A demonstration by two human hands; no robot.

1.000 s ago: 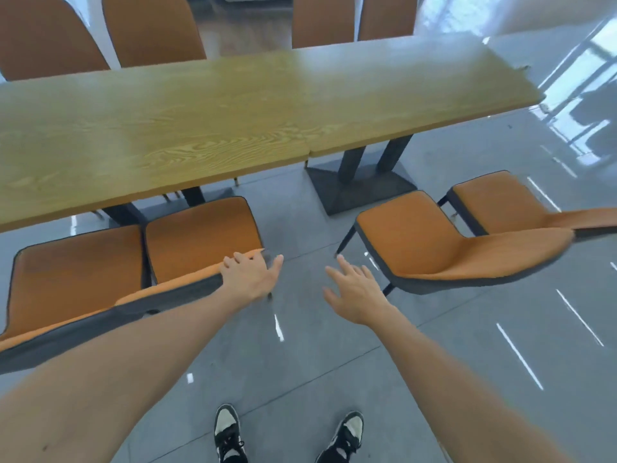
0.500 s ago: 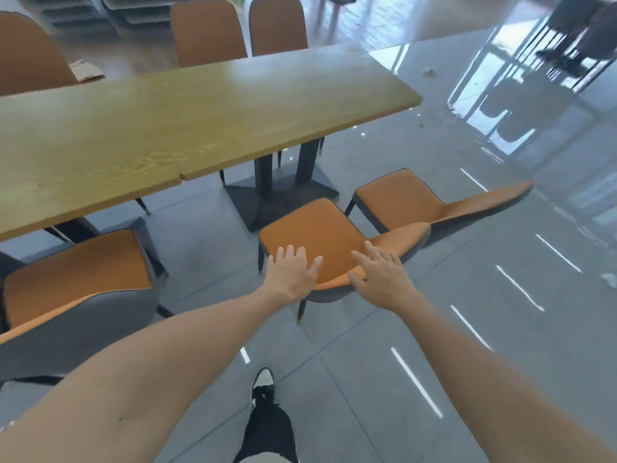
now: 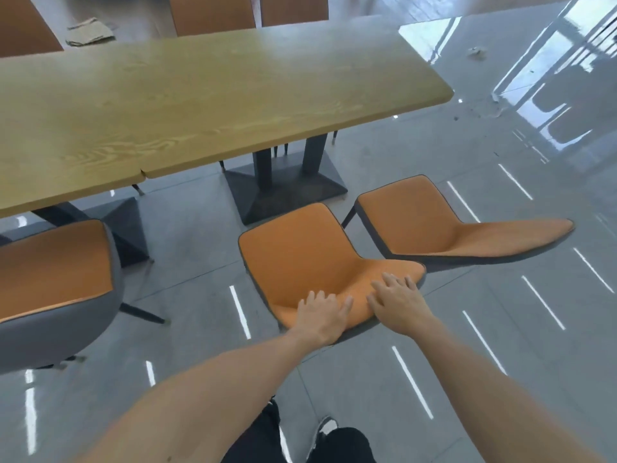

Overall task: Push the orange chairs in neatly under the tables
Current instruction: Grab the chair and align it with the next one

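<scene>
An orange chair (image 3: 293, 259) with a grey shell stands pulled out from the long wooden table (image 3: 200, 95), its seat facing the table's dark pedestal base (image 3: 283, 188). My left hand (image 3: 322, 315) and my right hand (image 3: 399, 300) both lie over the top edge of its backrest, fingers curled onto the orange side. A second orange chair (image 3: 417, 218) stands just to its right, also out from the table and angled. At the left, a third orange chair (image 3: 50, 269) sits partly under the table edge.
More orange chair backs (image 3: 213, 11) line the table's far side. A flattened piece of cardboard (image 3: 90, 31) lies on the floor beyond. Small debris (image 3: 477, 53) dots the glossy grey floor at the right. My legs and a shoe (image 3: 329, 426) are below.
My view and hands have shifted right, from the left chair to the middle one. Both hands have moved from hovering near its backrest to resting over the top edge.
</scene>
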